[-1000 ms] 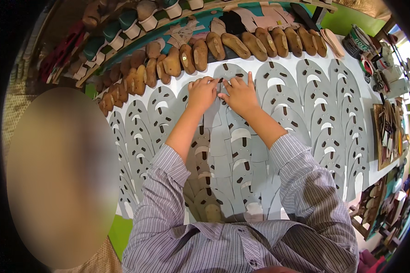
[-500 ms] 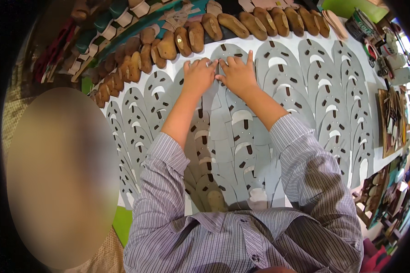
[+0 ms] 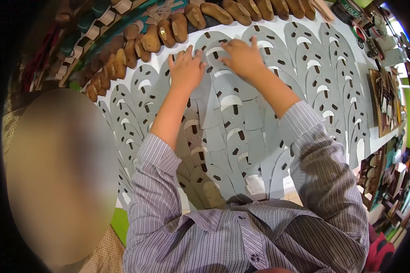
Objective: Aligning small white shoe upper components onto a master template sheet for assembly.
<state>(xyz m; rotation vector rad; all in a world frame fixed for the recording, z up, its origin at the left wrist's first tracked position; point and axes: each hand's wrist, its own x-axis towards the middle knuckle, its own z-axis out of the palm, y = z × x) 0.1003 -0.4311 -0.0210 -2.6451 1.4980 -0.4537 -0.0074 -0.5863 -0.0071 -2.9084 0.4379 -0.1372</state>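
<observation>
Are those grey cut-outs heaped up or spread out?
Spread out, though overlapping: the grey cut-outs run in columns across the white tabletop, many with their rounded tops showing.

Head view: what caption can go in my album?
Left hand and right hand over overlapping grey cut-outs, wooden shoe lasts lined up beyond.

Shoe lasts (image 3: 151, 39) line the table (image 3: 376, 142) behind overlapping rows of cut pieces (image 3: 228, 86).
</observation>
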